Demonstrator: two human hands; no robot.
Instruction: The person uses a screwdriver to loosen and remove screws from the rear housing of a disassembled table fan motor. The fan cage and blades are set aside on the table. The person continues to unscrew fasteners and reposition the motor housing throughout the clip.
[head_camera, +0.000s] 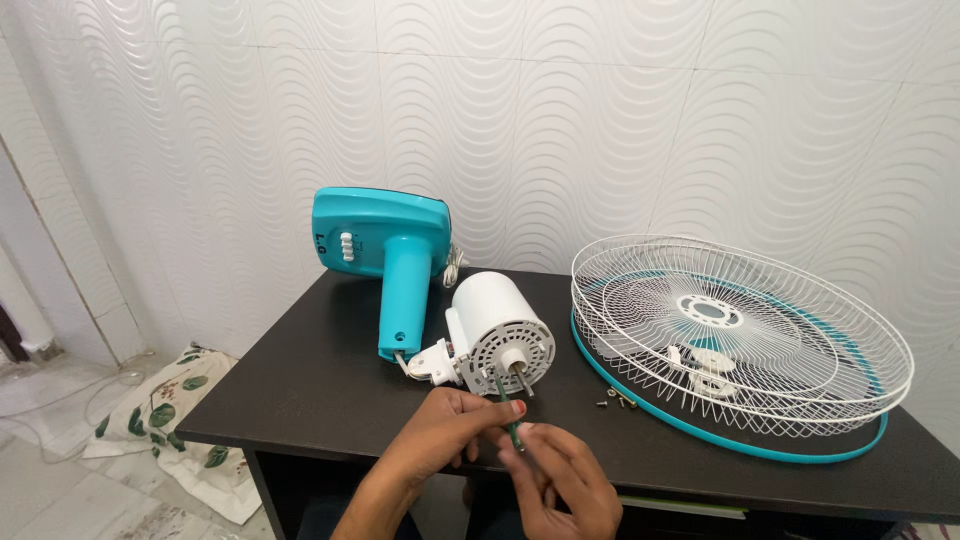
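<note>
While we keep both hands at the near edge of the black table (330, 370), the work centres on the white fan motor (497, 335), which lies on its side with its perforated face and bare shaft turned toward us. Our left hand (440, 430) is closed in a narrow pinch around the upper end of a thin green-handled screwdriver (514, 430), whose tip points up at the motor's face; our right hand (560, 485) curls around the lower end of the same tool, steadying it from below.

Judging by how things lie, the fan is well apart already — no blade sits on the shaft, and the guards are off. What remains at the motor looks like the fasteners on its face, though we cannot tell which one the tip meets.

Just behind the motor, joined to it at the neck, the turquoise stand and base (385, 260) lies tipped over, with a white cord trailing near it. To the right, the white wire grilles (740, 330) are stacked with a turquoise rim ring beneath them — a few small white parts rest inside. Some loose screws (615, 402) lie between motor and grille, close enough to be knocked by our right wrist. On the floor at left lies a leaf-patterned cloth (165, 420).
</note>
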